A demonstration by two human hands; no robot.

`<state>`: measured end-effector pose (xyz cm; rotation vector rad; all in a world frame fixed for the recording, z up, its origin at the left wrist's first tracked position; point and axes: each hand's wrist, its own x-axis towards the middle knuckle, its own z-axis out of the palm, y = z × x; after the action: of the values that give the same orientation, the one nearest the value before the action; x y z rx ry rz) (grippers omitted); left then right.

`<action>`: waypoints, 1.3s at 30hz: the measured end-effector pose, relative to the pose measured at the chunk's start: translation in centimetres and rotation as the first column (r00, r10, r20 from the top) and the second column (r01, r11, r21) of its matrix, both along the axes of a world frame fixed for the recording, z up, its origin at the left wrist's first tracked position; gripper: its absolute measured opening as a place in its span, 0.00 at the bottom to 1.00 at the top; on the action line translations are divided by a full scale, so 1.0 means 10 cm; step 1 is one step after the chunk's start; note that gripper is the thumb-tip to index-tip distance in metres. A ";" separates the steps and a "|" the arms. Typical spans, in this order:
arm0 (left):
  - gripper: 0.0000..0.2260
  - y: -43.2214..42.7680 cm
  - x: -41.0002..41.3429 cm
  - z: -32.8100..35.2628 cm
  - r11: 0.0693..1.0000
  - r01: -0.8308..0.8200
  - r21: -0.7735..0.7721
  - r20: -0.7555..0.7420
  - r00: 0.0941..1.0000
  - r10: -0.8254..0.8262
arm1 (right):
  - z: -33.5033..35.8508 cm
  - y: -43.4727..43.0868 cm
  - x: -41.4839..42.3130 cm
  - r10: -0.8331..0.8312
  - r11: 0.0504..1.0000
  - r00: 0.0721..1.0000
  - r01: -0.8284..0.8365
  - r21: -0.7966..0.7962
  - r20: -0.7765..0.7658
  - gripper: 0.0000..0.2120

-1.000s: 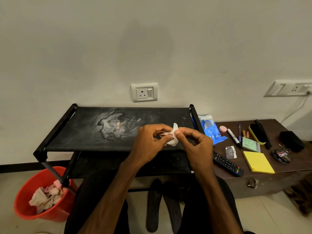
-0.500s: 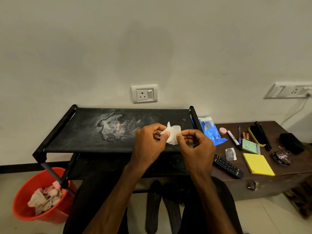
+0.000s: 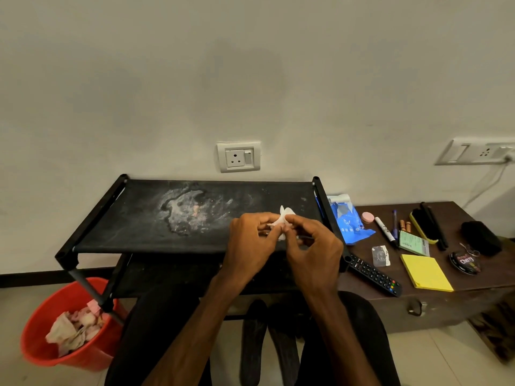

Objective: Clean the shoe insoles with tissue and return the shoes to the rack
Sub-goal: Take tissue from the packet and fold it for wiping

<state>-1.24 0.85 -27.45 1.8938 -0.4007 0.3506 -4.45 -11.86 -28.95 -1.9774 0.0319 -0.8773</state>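
Between your knees, two dark insoles (image 3: 250, 341) lie side by side on the floor. At your left, a red bucket (image 3: 41, 355) holds crumpled tissues. Your left hand (image 3: 249, 246) and right hand (image 3: 315, 254) hide the rack's (image 3: 139, 218) front right edge. Both have curled fingers pinching one small, crumpled white tissue (image 3: 284, 215) above the dusty top shelf. Beyond, a remote (image 3: 373, 275) and a blue packet (image 3: 347, 224) lie on the brown table (image 3: 457, 218).

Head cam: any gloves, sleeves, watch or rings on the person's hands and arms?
None visible. The left hand and right hand are bare: no gloves, rings or wristbands. Both forearms are uncovered as far as the frame shows, with no sleeve edge in view. The only clothing seen is the black trousers.
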 end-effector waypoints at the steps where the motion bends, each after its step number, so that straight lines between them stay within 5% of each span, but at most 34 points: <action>1: 0.07 0.00 0.00 0.01 1.000 0.008 -0.010 -0.015 1.000 -0.008 | 0.00 0.00 0.00 0.000 1.000 1.000 0.000 -0.010 0.003 0.09; 11: 0.09 0.02 0.00 0.05 0.987 0.054 -0.153 -0.226 0.970 -0.089 | 0.15 0.09 -0.09 0.055 0.998 0.994 -0.058 -0.027 -0.091 0.19; 19: 0.08 0.07 0.01 0.08 0.889 -0.072 -0.453 -0.439 0.885 -0.153 | 0.24 0.06 -0.12 0.129 0.959 0.992 -0.122 0.257 -0.012 0.21; 24: 0.11 0.12 0.05 0.08 0.896 -0.062 -0.439 -0.445 0.882 -0.157 | 0.22 -0.13 -0.06 0.093 0.818 0.995 -0.049 0.574 -0.047 0.11; 30: 0.10 0.10 0.01 0.12 0.898 0.094 -0.430 -0.416 0.862 -0.289 | 0.24 -0.18 -0.08 0.569 0.535 0.804 -0.204 0.820 -0.172 0.14; 39: 0.08 0.05 -0.05 0.12 0.928 0.170 -0.333 -0.391 0.871 -0.299 | 0.20 -0.16 -0.11 0.554 0.580 0.805 -0.188 0.793 -0.214 0.16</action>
<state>-1.76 1.32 -26.22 1.5532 -0.2565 -0.1781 -5.53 -13.50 -26.92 -1.2574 0.1886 -0.0398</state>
